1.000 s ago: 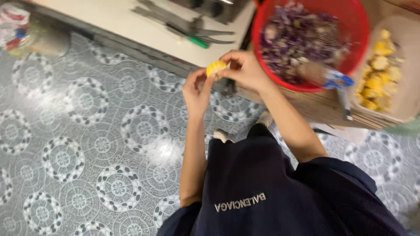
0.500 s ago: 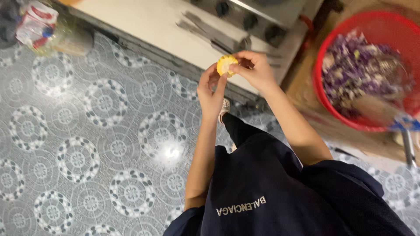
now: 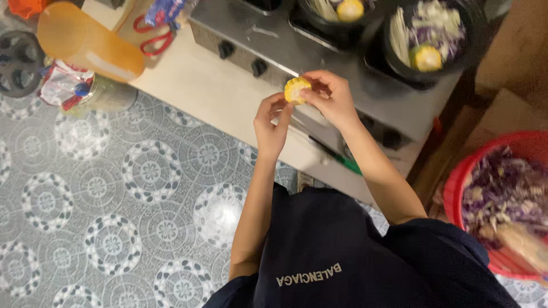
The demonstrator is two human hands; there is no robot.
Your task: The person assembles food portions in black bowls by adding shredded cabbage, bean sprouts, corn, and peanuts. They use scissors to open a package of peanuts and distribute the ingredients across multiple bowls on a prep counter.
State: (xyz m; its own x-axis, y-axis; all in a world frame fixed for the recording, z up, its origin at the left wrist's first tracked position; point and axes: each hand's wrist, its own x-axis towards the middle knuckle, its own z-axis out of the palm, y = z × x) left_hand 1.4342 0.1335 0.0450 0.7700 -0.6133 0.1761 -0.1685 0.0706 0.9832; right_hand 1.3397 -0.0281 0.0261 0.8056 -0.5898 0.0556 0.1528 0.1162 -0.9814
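Note:
My right hand (image 3: 331,97) pinches a short yellow piece of corn cob (image 3: 296,89) in front of a steel cooker (image 3: 319,54). My left hand (image 3: 271,122) is raised beside it, its fingertips touching the corn from below and the left. On the cooker stand two dark pots: one (image 3: 434,43) holds shredded purple and white cabbage, pale noodles and a corn piece, the other (image 3: 337,14) holds noodles and a corn piece. Both forearms reach up from my dark apron.
A red basin (image 3: 474,177) of chopped purple cabbage sits at the right, with a blurred handle in it. An orange jug (image 3: 85,43), red-handled scissors (image 3: 154,34), a plastic packet and a dark round object lie at the upper left. Patterned floor tiles (image 3: 114,194) fill the left.
The view has swung left and up: the red basin slid to the right edge and the cooker with its pots came into sight. Both hands still hold the corn piece, now over the cooker's front.

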